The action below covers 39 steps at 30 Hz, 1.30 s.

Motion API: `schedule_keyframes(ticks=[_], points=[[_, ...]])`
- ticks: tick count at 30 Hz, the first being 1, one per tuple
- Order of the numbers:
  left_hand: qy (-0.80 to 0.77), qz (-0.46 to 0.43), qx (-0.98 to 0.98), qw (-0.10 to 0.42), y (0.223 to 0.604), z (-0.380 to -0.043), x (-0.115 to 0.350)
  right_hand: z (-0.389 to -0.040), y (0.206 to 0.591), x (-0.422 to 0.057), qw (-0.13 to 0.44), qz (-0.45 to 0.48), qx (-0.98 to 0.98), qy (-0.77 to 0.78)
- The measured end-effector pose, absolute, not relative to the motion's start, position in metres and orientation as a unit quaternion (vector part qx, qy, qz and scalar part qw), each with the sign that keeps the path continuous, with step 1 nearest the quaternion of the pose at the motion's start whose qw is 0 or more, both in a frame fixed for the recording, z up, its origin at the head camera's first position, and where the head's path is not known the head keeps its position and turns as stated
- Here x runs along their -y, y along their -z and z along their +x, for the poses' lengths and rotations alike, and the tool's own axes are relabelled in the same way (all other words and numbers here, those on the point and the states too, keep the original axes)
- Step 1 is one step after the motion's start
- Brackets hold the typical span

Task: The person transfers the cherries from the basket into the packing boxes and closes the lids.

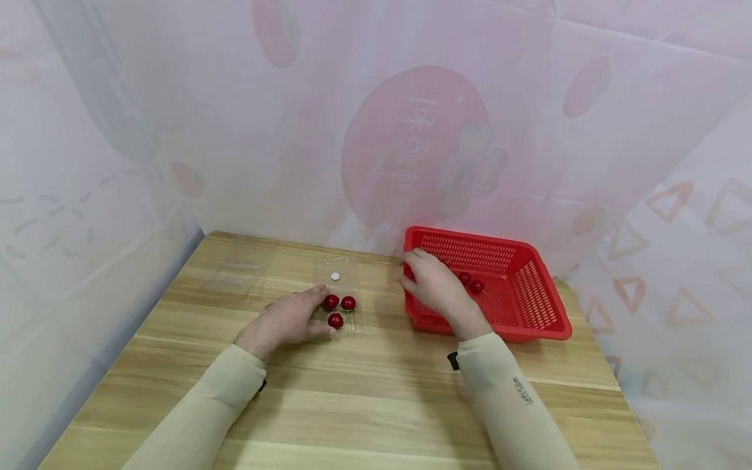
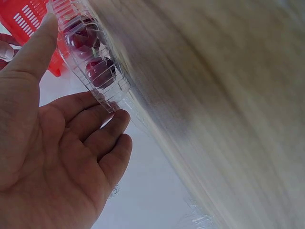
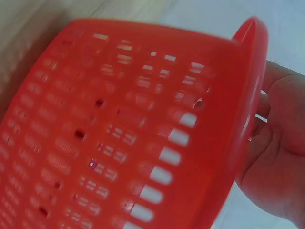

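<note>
A clear plastic clamshell box lies on the table, with three dark red cherries in its near half. A round white sticker shows on its far half. My left hand grips the box from the left, thumb and fingers spread along its edges; in the left wrist view the fingertips are right at the plastic wall. My right hand hangs over the left rim of a red slotted basket. Its fingers are partly hidden behind that rim in the right wrist view, and I cannot tell whether they hold anything.
Several cherries lie inside the basket at the right. Another clear plastic piece lies at the table's far left. A printed curtain closes off the back and sides of the wooden table.
</note>
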<state>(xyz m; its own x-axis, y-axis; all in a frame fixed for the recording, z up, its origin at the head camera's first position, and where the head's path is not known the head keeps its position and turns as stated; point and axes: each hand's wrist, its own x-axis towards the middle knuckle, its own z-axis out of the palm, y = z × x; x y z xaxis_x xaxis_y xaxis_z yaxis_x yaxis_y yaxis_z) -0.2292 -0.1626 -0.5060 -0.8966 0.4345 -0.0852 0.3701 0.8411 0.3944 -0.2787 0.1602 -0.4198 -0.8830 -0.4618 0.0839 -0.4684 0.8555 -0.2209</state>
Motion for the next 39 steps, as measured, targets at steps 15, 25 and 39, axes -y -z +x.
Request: schedule_keyframes(ticks=[15, 25, 39], points=[[-0.188, 0.203, -0.957, 0.091, 0.506, -0.229, 0.164, -0.291, 0.429, -0.205, -0.020, 0.183, 0.973, -0.142], [-0.192, 0.202, -0.956, 0.093, 0.504, -0.228, 0.164, -0.296, 0.436, -0.238, -0.036, 0.143, 0.979, -0.143], [-0.188, 0.200, -0.957, 0.092, 0.503, -0.228, 0.164, -0.302, 0.446, -0.274, -0.045, 0.120, 0.984, -0.124]])
